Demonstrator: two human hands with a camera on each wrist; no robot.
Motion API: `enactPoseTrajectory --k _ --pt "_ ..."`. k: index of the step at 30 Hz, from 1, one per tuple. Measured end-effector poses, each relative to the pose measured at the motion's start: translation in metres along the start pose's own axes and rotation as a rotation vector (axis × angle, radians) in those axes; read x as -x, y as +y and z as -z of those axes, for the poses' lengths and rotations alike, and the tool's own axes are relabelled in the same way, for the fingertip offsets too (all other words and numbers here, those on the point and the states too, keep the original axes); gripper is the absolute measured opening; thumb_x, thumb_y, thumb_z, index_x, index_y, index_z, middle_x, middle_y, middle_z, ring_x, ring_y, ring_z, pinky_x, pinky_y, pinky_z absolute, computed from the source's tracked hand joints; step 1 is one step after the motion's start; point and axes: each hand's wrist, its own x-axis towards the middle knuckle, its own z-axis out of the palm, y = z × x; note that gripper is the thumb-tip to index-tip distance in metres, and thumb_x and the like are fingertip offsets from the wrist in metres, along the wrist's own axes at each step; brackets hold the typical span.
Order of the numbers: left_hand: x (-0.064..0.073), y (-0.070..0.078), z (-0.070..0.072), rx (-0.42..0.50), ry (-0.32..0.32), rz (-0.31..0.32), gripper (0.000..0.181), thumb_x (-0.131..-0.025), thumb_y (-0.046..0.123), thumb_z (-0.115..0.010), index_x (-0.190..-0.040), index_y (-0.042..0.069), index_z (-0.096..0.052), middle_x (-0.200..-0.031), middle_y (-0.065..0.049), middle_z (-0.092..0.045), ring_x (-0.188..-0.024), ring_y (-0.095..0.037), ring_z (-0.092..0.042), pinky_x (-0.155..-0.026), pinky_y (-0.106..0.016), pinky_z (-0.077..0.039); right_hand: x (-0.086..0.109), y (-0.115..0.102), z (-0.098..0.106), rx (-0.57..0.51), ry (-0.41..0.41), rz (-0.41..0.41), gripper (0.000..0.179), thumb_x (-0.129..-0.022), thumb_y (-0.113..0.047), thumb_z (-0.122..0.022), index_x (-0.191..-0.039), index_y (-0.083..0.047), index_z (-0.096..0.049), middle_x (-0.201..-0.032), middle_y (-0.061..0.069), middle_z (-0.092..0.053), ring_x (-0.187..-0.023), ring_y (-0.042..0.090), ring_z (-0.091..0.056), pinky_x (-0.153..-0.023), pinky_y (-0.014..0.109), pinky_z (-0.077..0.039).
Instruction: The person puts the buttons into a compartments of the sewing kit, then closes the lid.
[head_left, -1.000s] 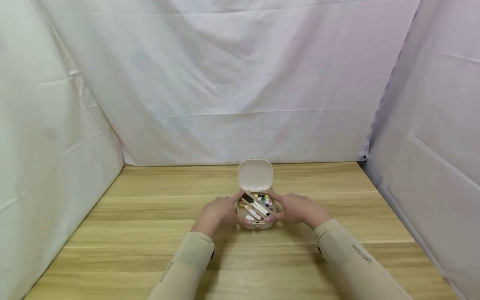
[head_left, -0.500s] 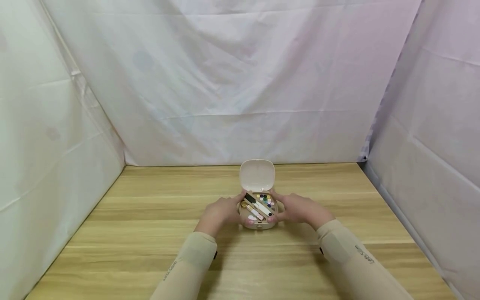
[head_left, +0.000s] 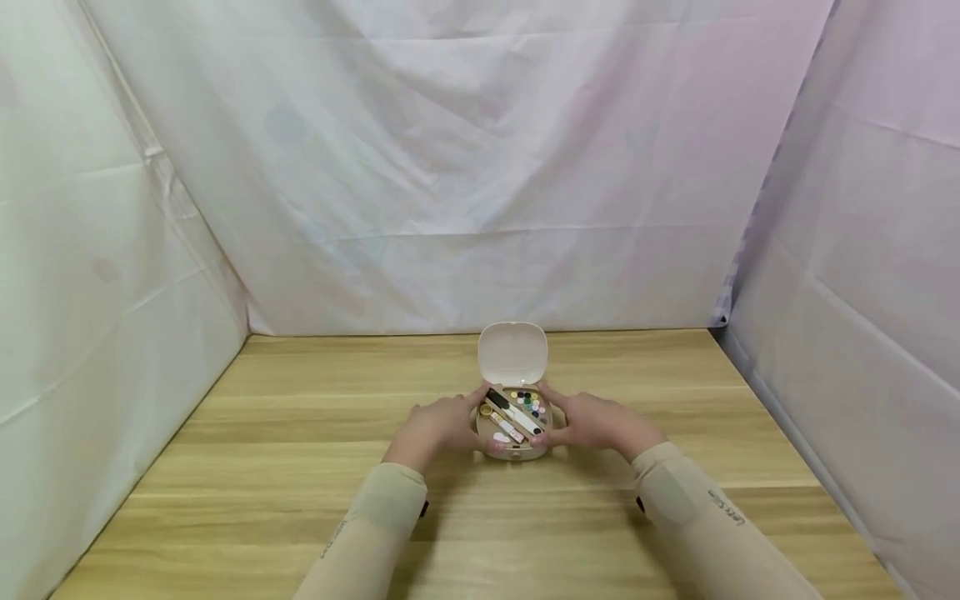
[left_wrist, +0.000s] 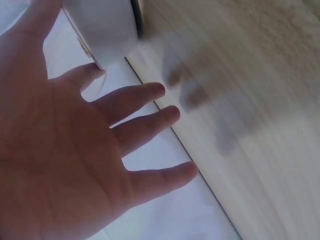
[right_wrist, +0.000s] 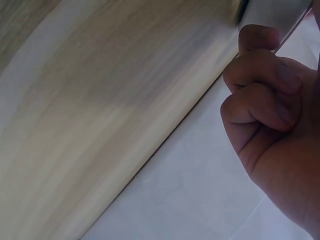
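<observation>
A small cream sewing kit box (head_left: 514,455) sits on the table, its lid (head_left: 513,354) standing up at the back. Inside are several coloured buttons (head_left: 528,401), a slim black-and-white tool (head_left: 516,412), a gold ring (head_left: 485,410) like a thimble, and a narrow patterned piece (head_left: 507,427). My left hand (head_left: 444,421) holds the box's left side between thumb and index finger; in the left wrist view its other fingers stretch out past the box wall (left_wrist: 102,30). At the right side, my right hand (head_left: 598,418) grips with thumb and index finger, the remaining fingers (right_wrist: 260,107) curled inward.
The wood-grain table (head_left: 315,375) extends around the box. White cloth hangs behind it (head_left: 450,167) and along the left side (head_left: 97,250) and right side (head_left: 862,250).
</observation>
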Motion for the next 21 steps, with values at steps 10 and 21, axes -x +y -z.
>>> enactPoseTrajectory --k 10,21 --pt "0.0 -0.014 0.006 0.088 0.026 -0.109 0.099 -0.099 0.068 -0.062 -0.173 0.023 -0.014 -0.169 -0.018 -0.041 -0.155 -0.043 -0.043 -0.127 -0.066 -0.032 -0.001 0.008 -0.001 -0.118 0.065 0.016 0.104 -0.1 -0.068 -0.061 -0.172 -0.009 -0.015 -0.118 0.02 -0.075 -0.112 0.03 -0.069 -0.109 0.059 -0.053" --pt "-0.014 -0.002 0.044 0.574 0.154 -0.209 0.089 -0.108 0.071 -0.012 -0.171 0.009 -0.017 -0.18 -0.013 -0.016 -0.168 -0.034 -0.013 -0.137 -0.054 -0.013 -0.019 -0.007 0.024 -0.406 0.301 -0.016 0.079 -0.114 -0.061 -0.023 -0.169 -0.005 -0.027 -0.171 0.025 -0.036 -0.157 0.048 -0.036 -0.128 0.063 -0.032"
